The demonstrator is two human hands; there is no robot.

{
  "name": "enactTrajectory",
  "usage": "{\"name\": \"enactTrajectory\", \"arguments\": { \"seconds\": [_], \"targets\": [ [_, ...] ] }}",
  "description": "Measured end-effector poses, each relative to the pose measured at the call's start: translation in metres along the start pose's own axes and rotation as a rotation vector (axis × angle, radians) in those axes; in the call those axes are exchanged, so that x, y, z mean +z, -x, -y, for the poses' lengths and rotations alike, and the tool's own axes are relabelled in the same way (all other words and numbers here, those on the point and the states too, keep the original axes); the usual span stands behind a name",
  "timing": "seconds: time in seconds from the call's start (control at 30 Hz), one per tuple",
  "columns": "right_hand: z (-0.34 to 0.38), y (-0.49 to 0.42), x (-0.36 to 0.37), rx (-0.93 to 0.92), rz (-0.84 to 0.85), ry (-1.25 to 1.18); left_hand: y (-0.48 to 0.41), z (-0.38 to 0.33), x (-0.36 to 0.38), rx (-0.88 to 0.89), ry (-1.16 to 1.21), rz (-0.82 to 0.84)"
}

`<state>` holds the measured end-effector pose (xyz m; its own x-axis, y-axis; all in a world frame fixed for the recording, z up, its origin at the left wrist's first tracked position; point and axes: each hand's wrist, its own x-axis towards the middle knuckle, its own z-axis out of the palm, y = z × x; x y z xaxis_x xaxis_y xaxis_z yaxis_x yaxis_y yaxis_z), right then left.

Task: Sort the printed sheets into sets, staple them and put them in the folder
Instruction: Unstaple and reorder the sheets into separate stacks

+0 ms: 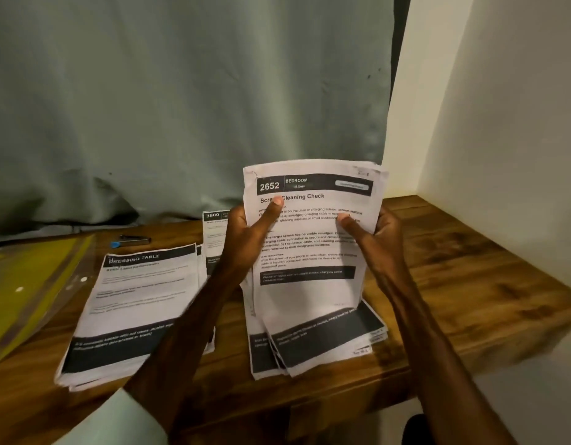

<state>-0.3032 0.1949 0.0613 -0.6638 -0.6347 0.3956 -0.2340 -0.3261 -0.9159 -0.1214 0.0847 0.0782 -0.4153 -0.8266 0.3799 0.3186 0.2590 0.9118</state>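
left hand and right hand each pinch the upright bedroom sheets, thumbs in front, over the pile by the front edge of the table; best tap them square before stapling.

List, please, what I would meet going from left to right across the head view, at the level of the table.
yellow folder → pile of sheets headed DRESSING TABLE → left hand → held sheets numbered 2652 → right hand → bare end of the wooden table
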Motion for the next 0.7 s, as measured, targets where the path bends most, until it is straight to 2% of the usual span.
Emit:
{"name": "enactTrajectory", "arguments": {
  "seconds": [0.43,0.7],
  "targets": [
    [0.032,-0.027,0.005,-0.123,-0.035,-0.042,-0.010,-0.022,0.013,0.107,-0.086,0.024],
    [0.024,-0.028,0.004,-0.145,-0.070,0.009,-0.007,-0.012,0.009,0.042,-0.125,-0.030]
  ]
}}
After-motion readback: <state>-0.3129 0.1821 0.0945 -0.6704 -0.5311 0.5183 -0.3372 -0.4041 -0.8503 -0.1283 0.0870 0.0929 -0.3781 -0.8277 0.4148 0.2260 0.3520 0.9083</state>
